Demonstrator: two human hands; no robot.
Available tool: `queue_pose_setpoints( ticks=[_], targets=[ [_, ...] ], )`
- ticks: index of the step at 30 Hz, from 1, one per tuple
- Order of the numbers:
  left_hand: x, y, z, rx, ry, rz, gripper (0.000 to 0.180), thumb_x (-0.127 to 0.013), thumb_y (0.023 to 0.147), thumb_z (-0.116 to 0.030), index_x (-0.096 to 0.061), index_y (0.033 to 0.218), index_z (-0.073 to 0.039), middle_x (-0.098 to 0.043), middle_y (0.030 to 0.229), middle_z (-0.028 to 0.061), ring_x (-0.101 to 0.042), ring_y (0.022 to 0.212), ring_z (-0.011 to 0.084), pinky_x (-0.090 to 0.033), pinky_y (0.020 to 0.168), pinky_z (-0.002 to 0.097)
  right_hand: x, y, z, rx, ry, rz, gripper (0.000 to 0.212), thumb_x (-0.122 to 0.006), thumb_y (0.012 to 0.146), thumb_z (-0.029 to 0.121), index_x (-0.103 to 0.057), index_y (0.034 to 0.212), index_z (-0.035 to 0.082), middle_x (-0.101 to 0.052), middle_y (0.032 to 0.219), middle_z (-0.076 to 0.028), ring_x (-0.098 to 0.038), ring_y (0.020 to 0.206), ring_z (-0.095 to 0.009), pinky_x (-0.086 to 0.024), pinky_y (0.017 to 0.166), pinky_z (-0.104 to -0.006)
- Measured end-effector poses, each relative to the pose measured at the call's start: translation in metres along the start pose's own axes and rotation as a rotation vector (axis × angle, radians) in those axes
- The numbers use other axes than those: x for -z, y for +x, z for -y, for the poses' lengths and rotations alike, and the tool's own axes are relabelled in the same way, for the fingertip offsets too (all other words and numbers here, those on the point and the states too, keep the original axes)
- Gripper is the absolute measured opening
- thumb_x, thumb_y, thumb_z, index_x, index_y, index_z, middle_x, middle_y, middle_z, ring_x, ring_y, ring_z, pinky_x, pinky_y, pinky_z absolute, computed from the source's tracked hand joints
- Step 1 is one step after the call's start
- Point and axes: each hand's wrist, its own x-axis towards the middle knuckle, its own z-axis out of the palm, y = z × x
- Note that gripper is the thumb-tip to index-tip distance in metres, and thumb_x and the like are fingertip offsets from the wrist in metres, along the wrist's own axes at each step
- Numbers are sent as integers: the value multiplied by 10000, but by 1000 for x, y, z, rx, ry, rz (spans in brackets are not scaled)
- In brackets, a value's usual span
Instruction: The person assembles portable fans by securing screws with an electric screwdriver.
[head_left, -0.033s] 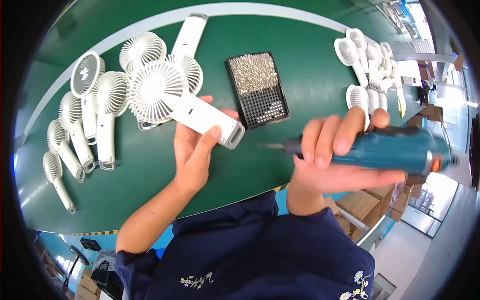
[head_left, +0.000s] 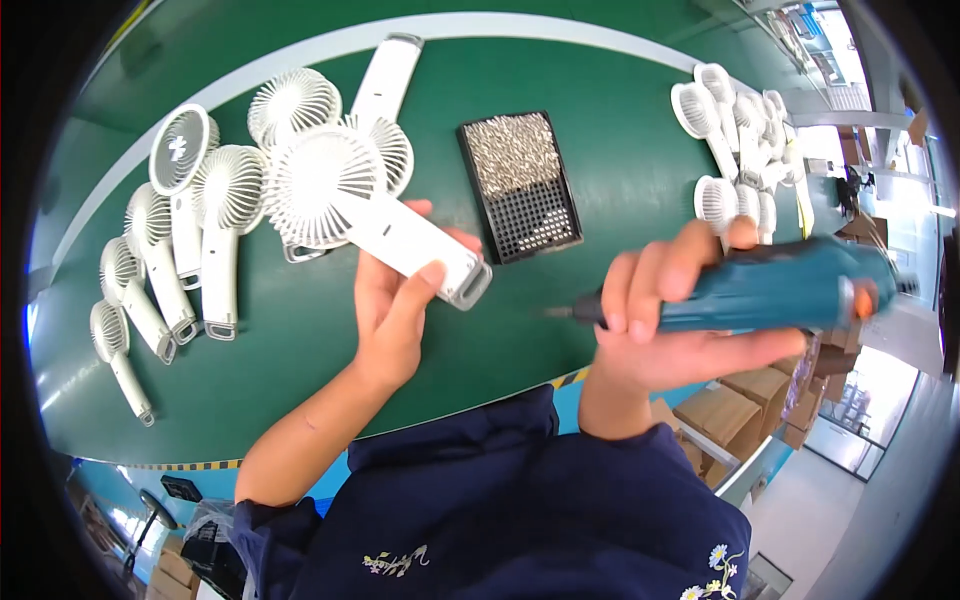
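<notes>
My left hand (head_left: 395, 310) is closed around the handle of a white handheld fan (head_left: 425, 243), thumb on top near the loop end. Its round slatted head (head_left: 325, 185) points to the far left, overlapping other fans behind it. In my right hand (head_left: 670, 310) is a teal electric screwdriver (head_left: 765, 290), held level with fingers over the body. Its thin bit, slightly blurred, points left toward the fan's loop end and stays apart from it. A black screw tray (head_left: 522, 185) lies beyond both hands, silvery screws heaped in its far half and a grid of holes in the near half.
Several white fans (head_left: 220, 240) lie in a loose row on the green table (head_left: 480, 360) at the left. Another cluster of white fans (head_left: 740, 130) sits at the far right. Cardboard boxes (head_left: 720, 415) stand below the table's right side.
The screwdriver has moved slightly right and toward me, widening the space between its bit and the fan. The whole view has shifted a little. Both grips stay the same.
</notes>
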Motion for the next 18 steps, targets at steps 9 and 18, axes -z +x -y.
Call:
queue_pose_setpoints(
  ticks=[9,18],
  targets=[
    [-8,-20,-34,67,-8,211,467,-514,897,-87,-332,1315,14,-569,1102,165,-584,1014,206,-454,912,338,-26,-80,-32,-742,-270,-303,348,-689,808,12,-487,1090,-17,-584,798,-61,-504,497,-63,-387,424,-204],
    [-24,-50,-36,71,-198,-207,530,-576,895,-64,-291,1338,-1,-509,1273,258,-605,1053,265,-494,909,389,-48,-106,-50,-730,-265,-414,249,-655,839,13,-502,1033,-15,-568,700,-42,-502,466,-78,-397,406,-220]
  ],
)
